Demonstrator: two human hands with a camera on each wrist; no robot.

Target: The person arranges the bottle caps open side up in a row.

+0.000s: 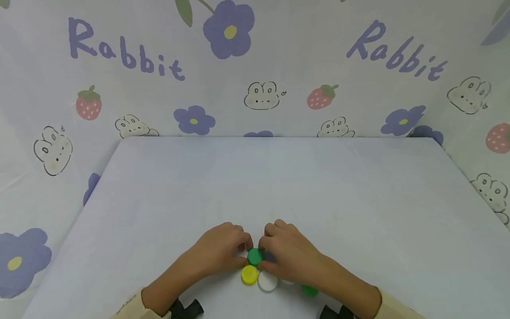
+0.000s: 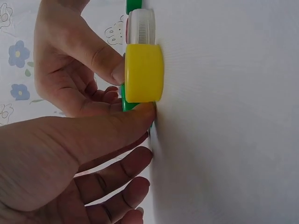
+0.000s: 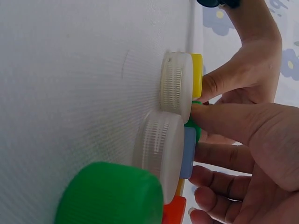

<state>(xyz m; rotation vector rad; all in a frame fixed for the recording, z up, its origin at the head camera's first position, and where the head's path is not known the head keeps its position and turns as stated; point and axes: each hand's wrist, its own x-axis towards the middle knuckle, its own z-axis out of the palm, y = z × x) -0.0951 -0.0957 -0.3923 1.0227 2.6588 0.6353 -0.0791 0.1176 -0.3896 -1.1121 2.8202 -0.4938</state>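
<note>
A green bottle cap (image 1: pixel 255 256) lies flat on the white table between the two hands. My left hand (image 1: pixel 223 248) curls its thumb and index finger round the cap's left side. From the other side, my right hand (image 1: pixel 288 254) grips the same cap with thumb and index finger. A yellow cap (image 1: pixel 249 275) sits just in front of it, close to the left thumb (image 2: pixel 135 119). Beside the yellow one is a white ribbed cap (image 1: pixel 268 282). A blue cap (image 3: pixel 188 151) is partly hidden by my right hand in the head view.
Near the right wrist lie a second white cap (image 3: pixel 161 151), another green cap (image 1: pixel 309 290) and a red cap (image 3: pixel 174 211). The white tabletop (image 1: pixel 263 177) stretches back to a printed cloth (image 1: pixel 279 53) with rabbits, flowers and strawberries.
</note>
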